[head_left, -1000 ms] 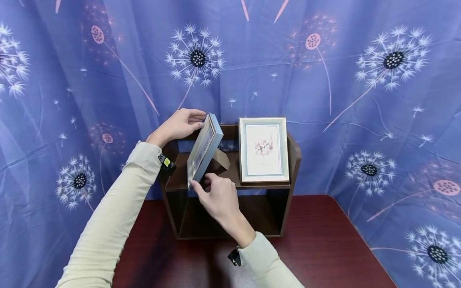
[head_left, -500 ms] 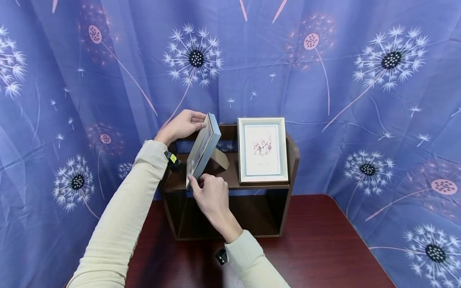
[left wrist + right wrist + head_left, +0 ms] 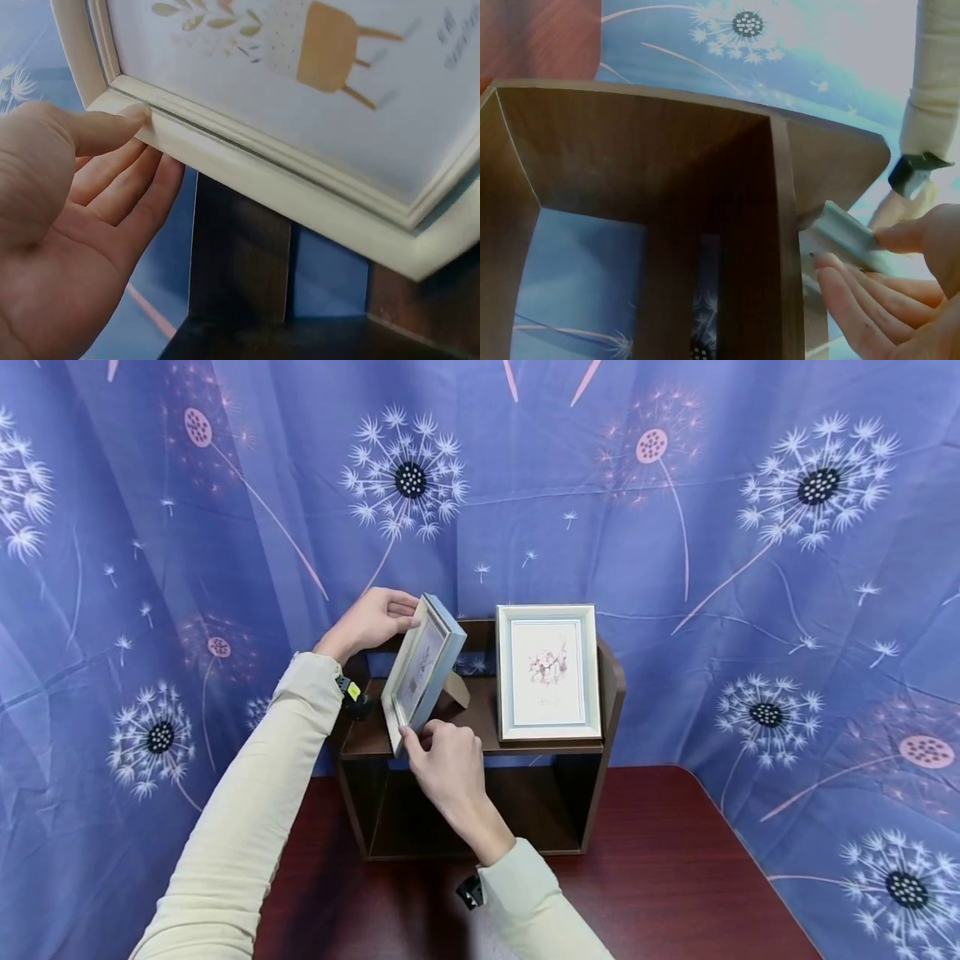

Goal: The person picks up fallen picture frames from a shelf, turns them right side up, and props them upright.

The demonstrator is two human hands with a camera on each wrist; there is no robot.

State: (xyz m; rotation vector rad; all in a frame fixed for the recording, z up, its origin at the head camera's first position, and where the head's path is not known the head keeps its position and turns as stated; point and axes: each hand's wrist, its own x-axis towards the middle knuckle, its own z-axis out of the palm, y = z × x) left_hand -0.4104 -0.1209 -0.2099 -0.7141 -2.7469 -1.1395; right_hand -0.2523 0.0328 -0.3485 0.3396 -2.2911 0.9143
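Note:
A cream picture frame (image 3: 424, 664) with blue side edges stands angled on the left of the brown shelf's top board, its easel leg (image 3: 455, 691) behind it. My left hand (image 3: 372, 620) grips its upper left edge, thumb on the front and fingers behind, as the left wrist view also shows. Down at the lower right corner, my right hand (image 3: 447, 766) pinches the frame between thumb and fingers. The left wrist view shows part of its print (image 3: 328, 45), an ochre stool-like shape beside leaves. A second picture frame (image 3: 549, 672) with a pink flower print faces forward on the right.
The two-tier brown shelf (image 3: 551, 747) stands on a dark red table (image 3: 660, 860); its raised right side panel (image 3: 611, 681) rises beside the second frame. A blue dandelion-print curtain (image 3: 525, 485) hangs close behind and around. Under the top board is an open lower compartment (image 3: 525, 810).
The left picture frame has turned so that more of its front faces the head camera. Both hands have kept hold of it; the second frame stays put.

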